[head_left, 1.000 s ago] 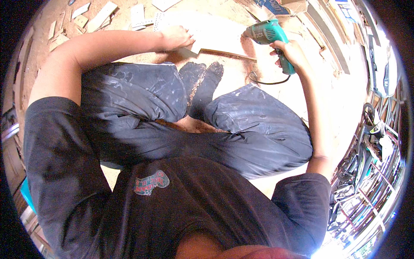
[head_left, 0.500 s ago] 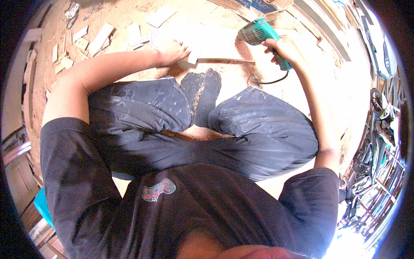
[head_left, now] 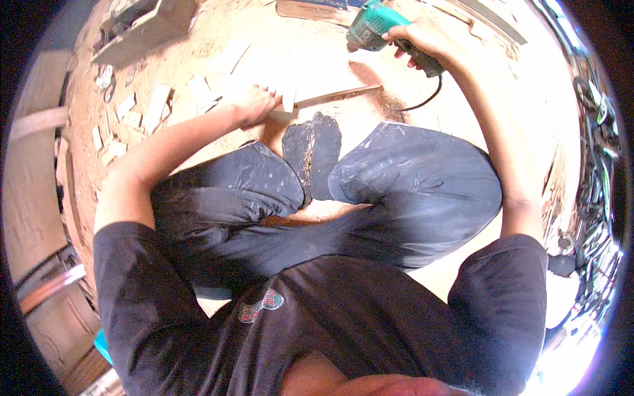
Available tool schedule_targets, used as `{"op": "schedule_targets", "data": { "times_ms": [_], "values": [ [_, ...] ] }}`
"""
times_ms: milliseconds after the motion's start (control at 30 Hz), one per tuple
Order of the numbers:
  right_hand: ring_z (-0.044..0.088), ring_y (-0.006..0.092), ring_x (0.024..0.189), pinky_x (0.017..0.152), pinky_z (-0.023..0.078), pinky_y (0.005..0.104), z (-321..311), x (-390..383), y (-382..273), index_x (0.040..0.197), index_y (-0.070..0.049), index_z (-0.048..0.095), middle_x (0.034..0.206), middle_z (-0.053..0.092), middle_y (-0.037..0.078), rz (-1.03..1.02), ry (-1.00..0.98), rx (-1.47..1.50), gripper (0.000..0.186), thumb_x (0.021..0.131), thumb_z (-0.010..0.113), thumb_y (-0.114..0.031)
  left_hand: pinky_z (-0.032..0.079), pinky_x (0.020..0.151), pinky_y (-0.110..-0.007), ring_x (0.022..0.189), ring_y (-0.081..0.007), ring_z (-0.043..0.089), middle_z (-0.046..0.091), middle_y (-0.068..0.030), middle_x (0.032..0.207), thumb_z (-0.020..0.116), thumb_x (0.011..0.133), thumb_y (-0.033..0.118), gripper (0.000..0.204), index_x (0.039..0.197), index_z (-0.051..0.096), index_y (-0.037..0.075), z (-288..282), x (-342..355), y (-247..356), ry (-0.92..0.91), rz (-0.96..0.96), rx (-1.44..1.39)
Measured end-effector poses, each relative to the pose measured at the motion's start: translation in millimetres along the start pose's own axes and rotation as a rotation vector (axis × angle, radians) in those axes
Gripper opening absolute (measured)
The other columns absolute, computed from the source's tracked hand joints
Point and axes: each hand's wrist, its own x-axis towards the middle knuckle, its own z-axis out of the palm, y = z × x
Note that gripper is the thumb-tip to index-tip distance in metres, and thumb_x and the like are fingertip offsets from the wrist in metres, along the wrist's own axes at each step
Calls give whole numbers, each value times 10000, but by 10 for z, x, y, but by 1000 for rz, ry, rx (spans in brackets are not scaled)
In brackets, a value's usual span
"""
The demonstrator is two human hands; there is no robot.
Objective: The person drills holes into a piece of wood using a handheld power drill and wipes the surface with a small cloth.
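Note:
A teal and black corded power drill (head_left: 371,28) is gripped by its handle in my right hand (head_left: 422,41), fingers wrapped round it. The drill's nose points left and down, over a pale wooden board (head_left: 338,96) lying on the floor in front of my legs. Strong glare washes out most of the board's top; whether a bit touches it I cannot tell. My left hand (head_left: 256,105) lies at the board's near left part, fingers bent over it. Just right of those fingers a small pale upright piece (head_left: 288,99) stands at the board's edge.
Wood offcuts (head_left: 157,109) lie scattered on the dusty floor at the left. Beyond them is a wooden box (head_left: 148,30). A cardboard piece (head_left: 312,10) lies at the far side. The drill's cord (head_left: 426,102) curls near my right knee. Planks line the left edge.
The view has shifted, bringing the wooden box into sight at far left. The drill and my right hand now appear higher in the picture. Both hands keep their holds.

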Motion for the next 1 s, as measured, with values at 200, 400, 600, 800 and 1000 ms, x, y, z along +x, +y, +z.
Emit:
{"op": "schedule_targets", "data": {
  "times_ms": [200, 400, 600, 800, 1000],
  "values": [
    [631, 211, 609, 487, 510, 372, -363, -113, 59, 833, -17, 626, 675, 578, 79, 91, 61, 252, 220, 837, 652, -235, 522, 865, -453, 974, -297, 684, 687, -162, 1066, 525, 926, 238, 317, 1146, 575, 16, -197, -8, -3, 132, 0, -59],
    [661, 210, 634, 512, 553, 359, -593, -354, 215, 949, -31, 632, 731, 607, 81, 60, 150, 532, 209, 889, 631, -231, 524, 824, -489, 912, -369, 685, 689, -249, 908, 521, 914, 190, 227, 967, 644, 7, -841, 488, -459, 248, -253, -411],
    [574, 88, 480, 429, 488, 236, -706, -524, 516, 963, -17, 633, 755, 673, 77, 101, 303, 490, 382, 865, 678, -384, 542, 727, -435, 858, -336, 694, 700, -235, 888, 609, 807, 92, 198, 956, 665, -25, -892, 1373, -319, 504, -284, -842],
    [559, 61, 497, 433, 491, 209, -796, -619, 564, 1012, -55, 611, 778, 676, 55, 131, 312, 537, 343, 897, 643, -377, 534, 767, -345, 832, -202, 676, 720, -137, 890, 775, 716, 142, 306, 961, 694, -23, -665, 1909, 32, 246, -225, -1045],
    [553, 63, 485, 424, 488, 216, -832, -575, 671, 1001, -55, 607, 779, 675, 58, 166, 241, 557, 349, 887, 649, -382, 535, 803, -450, 905, -379, 685, 699, -242, 958, 641, 752, 63, 250, 989, 699, 10, -713, 1831, -701, 589, -624, -608]
  ]
}}
